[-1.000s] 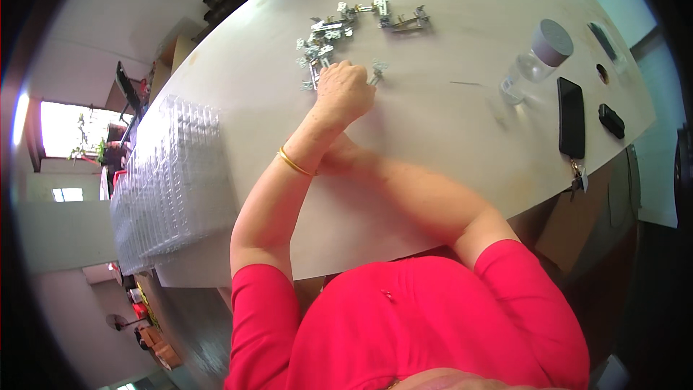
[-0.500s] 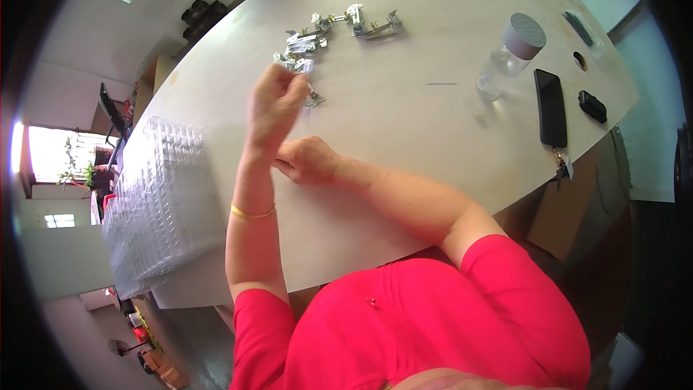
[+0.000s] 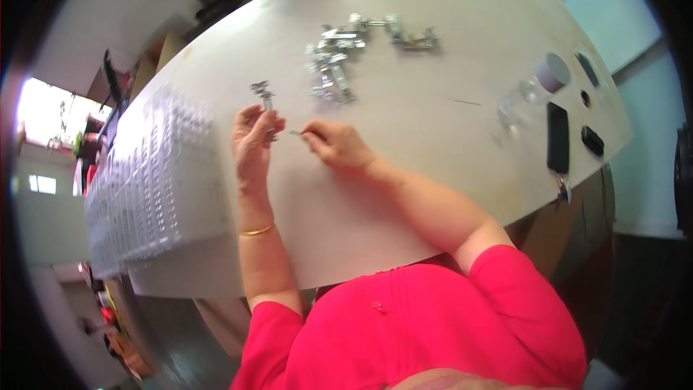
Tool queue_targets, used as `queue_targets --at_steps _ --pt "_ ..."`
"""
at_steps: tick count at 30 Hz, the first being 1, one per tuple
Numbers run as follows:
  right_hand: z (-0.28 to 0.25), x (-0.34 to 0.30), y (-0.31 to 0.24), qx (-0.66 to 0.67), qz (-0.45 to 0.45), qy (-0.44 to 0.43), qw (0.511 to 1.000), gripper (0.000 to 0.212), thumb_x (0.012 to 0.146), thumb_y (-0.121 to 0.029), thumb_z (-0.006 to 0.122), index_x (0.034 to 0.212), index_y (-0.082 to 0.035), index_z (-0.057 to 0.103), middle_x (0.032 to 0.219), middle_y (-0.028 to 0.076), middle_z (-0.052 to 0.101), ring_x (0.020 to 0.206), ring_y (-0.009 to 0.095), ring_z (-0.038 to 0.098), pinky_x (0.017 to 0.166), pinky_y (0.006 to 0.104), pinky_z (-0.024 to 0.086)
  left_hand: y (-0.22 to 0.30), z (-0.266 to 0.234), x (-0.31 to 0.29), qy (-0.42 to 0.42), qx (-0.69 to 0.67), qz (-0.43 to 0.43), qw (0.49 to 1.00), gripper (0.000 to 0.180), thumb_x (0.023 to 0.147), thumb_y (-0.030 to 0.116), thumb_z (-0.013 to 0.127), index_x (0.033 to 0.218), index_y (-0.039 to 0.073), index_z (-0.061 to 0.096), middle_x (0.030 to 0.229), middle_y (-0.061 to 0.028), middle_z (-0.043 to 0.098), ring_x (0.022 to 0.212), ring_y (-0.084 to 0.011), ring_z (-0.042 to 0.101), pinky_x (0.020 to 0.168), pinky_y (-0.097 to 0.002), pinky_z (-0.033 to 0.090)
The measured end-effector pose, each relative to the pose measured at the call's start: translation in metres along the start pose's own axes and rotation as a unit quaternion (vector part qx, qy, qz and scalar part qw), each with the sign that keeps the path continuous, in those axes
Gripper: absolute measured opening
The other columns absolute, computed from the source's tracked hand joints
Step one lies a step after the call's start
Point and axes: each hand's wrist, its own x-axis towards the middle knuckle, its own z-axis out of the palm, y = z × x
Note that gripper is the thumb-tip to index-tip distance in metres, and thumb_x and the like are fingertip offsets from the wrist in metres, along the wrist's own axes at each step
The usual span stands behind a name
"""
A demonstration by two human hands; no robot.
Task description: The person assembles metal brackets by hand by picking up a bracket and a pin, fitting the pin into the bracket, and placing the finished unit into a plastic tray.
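Observation:
My left hand (image 3: 250, 141) is closed on a small silvery metal fitting (image 3: 260, 90), which looks like a cabinet hinge. Its upper end sticks out past the fingertips. To the right of it, my right hand (image 3: 339, 146) pinches a thin, short metal piece (image 3: 294, 132) whose tip points at the left hand; its kind is too small to make out. The two hands are apart, just above the table. Farther off lies a loose pile of similar metal fittings (image 3: 333, 58), trailing off to the right.
Clear plastic trays (image 3: 155, 181) are stacked at the table's left edge. On the right are a clear bottle (image 3: 530, 92) with a grey lid, a black phone (image 3: 557, 137), a small black case (image 3: 593, 141) and a thin dark rod (image 3: 467, 102) on the table (image 3: 411, 152).
My left hand has drawn back from the pile, bringing a metal fitting with it. My right hand has moved slightly right, and the thin piece in it now shows. The view has shifted.

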Motion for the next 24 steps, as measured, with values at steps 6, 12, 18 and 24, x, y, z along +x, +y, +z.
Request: queue_targets --at_steps 6,12,18,24 --pt "-0.004 0.000 -0.009 0.060 0.084 0.035 0.994 0.014 0.098 -0.018 0.061 0.101 -0.005 0.065 0.074 0.001 0.063 0.067 0.008 0.058 0.060 0.0253 0.048 -0.016 -0.005 -0.008 0.002 0.022 -0.020 1.000 0.037 0.091 0.013 0.070 0.124 0.001 0.058 0.094 -0.0026 0.065 0.077 -0.0115 0.064 0.066 -0.0243 0.048" --pt "0.000 0.018 -0.016 0.097 0.076 0.075 0.990 0.011 0.098 -0.016 0.062 0.100 -0.006 0.064 0.072 -0.001 0.063 0.063 0.004 0.057 0.057 0.0219 0.046 -0.020 0.003 -0.012 0.048 0.076 -0.028 0.996 0.031 0.092 0.010 0.070 0.121 0.003 0.064 0.094 0.0006 0.065 0.071 -0.0060 0.060 0.065 -0.0215 0.048" --pt "0.004 0.038 -0.022 0.129 0.074 0.069 0.986 0.011 0.099 -0.017 0.062 0.102 -0.006 0.064 0.075 -0.003 0.062 0.065 0.004 0.056 0.057 0.0209 0.046 -0.029 0.012 -0.015 0.090 0.147 0.032 0.985 0.029 0.091 0.007 0.070 0.119 0.002 0.064 0.097 0.0006 0.064 0.079 -0.0045 0.058 0.071 -0.0208 0.050" --pt "0.012 0.039 -0.009 0.142 0.082 0.074 0.984 0.011 0.099 -0.016 0.062 0.102 -0.006 0.064 0.075 -0.003 0.062 0.066 0.004 0.056 0.058 0.0205 0.045 -0.033 0.015 -0.018 0.102 0.210 0.062 0.971 0.028 0.091 0.005 0.070 0.118 0.001 0.064 0.100 -0.0003 0.064 0.085 -0.0052 0.058 0.076 -0.0213 0.051"
